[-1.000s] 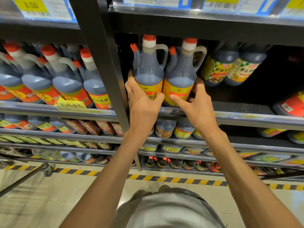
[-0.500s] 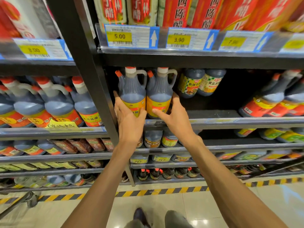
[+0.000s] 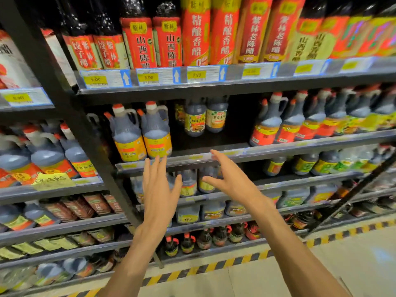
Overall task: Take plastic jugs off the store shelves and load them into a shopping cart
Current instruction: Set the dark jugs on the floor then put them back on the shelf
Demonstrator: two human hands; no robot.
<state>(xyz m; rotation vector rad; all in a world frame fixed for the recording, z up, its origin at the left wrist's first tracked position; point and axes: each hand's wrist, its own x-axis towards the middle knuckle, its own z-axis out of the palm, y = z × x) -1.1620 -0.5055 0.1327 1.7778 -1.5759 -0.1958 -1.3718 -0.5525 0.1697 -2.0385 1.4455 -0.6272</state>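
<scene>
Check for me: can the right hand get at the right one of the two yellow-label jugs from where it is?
Probably yes. The right hand is open, holding nothing, just below the shelf edge. That jug stands at the front, with bare shelf on its right side. Only the left hand is nearby, below it.

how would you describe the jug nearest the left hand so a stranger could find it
Find the black upright post of the shelving; on the shelf just right of it stand two yellow-labelled dark jugs. It is the right jug, above the left hand, with empty shelf beside it.
</scene>
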